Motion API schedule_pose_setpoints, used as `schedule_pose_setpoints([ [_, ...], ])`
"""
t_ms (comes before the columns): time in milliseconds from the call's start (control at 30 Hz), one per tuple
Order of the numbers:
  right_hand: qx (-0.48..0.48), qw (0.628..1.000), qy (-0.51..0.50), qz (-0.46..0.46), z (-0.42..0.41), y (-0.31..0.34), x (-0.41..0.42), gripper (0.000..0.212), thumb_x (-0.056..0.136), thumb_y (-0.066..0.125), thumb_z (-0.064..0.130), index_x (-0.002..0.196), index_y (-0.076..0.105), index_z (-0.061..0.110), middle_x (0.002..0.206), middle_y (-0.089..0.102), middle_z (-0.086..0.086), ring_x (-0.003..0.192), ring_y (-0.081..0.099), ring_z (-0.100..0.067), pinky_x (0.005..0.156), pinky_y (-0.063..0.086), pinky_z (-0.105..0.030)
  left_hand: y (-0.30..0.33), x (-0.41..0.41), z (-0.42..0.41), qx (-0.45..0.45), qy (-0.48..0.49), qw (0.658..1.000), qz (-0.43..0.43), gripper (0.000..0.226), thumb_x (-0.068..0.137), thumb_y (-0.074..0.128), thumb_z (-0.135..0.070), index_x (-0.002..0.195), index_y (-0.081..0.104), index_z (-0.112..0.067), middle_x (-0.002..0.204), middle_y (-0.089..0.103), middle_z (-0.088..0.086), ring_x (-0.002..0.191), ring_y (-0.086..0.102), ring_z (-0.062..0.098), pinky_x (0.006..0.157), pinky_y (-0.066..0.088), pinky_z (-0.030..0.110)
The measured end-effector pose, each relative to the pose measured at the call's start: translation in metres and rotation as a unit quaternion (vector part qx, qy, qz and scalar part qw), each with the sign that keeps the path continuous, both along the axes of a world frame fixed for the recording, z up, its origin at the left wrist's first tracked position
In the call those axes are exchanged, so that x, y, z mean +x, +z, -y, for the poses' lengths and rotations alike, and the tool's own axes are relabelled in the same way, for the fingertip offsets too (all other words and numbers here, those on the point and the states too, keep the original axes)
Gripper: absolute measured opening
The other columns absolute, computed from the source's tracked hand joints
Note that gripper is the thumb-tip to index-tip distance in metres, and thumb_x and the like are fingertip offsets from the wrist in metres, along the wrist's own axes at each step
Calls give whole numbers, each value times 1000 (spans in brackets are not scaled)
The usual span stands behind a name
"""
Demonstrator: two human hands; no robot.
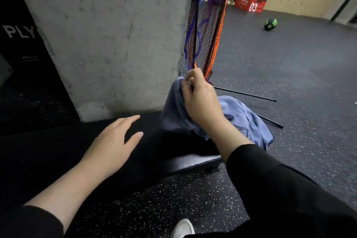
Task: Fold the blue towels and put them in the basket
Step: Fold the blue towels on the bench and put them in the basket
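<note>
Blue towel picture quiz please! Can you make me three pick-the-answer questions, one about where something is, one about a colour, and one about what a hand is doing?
1. Where is the ball?
A. On the floor, far off to the right
B. On the black bench
C. In the person's left hand

2. What colour is the box marked 03?
A. Yellow
B. Red
C. White

3. What is the right hand doing?
A. Lying flat on the floor
B. Holding a shoe
C. Pinching up the blue towel

Answers:
1 A: the green and black ball sits alone on the grey floor.
2 B: the box by the far wall is red with white numbers.
3 C: the right hand has its fingers closed on a raised part of the blue towel, while the left hand hovers open over the black bench.
</note>
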State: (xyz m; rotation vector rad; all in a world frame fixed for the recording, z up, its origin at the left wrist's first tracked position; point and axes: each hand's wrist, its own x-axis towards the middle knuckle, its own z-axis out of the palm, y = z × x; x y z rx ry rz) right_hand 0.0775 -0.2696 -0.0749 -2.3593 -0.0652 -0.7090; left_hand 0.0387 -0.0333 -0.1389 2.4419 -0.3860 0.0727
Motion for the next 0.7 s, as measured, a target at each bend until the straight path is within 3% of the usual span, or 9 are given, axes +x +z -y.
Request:
schedule_pose_setpoints([
  [167,0,996,86,5,-64,11,-9,11,100,49,33,103,44,23,91,70,-11,87,62,-42,71,50,-48,2,6,-5,-163,45,985,-44,65,93,66,-40,152,38,-34,138,56,-12,127,51,5,104,39,28],
  [267,22,992,127,-2,-100,14,-15,13,100,48,34,101,42,22,87,70,-11,84,63,-43,69,50,-48,8,4,-12,-202,71,976,-40,67,75,57,-68,130,53,-30,116,69,2,111,64,19,88,50,39],
  [333,43,988,151,-15,-122,13,-18,15,100,47,35,99,40,23,85,68,-9,81,62,-41,68,51,-49,12,3,-18,-212,97,972,-12,52,74,52,-65,112,56,-30,88,69,2,90,67,24,70,46,38],
  [400,63,984,166,-29,-139,14,-21,14,101,47,36,99,39,24,84,67,-7,79,60,-39,69,51,-49,16,3,-27,-228,125,966,13,34,84,52,-49,106,59,-24,79,65,1,84,64,25,63,41,37],
  [533,120,977,168,-55,-159,14,-20,11,101,46,36,97,39,29,84,65,-4,78,58,-33,72,52,-49,15,12,-63,-196,183,963,39,24,101,56,-37,98,63,-14,82,65,8,85,62,29,67,43,42],
  [633,138,972,179,-61,-172,10,-15,10,102,48,35,98,42,29,83,64,-3,78,59,-30,73,52,-48,15,16,-99,-193,237,949,79,19,98,56,-38,102,64,-21,87,68,8,85,62,28,75,49,47],
  [700,145,969,189,-74,-177,4,-9,10,102,49,35,99,44,26,84,65,-3,79,60,-28,73,51,-43,21,16,-117,-214,258,938,88,8,98,61,-33,94,62,-26,83,67,2,82,63,27,74,50,44],
])
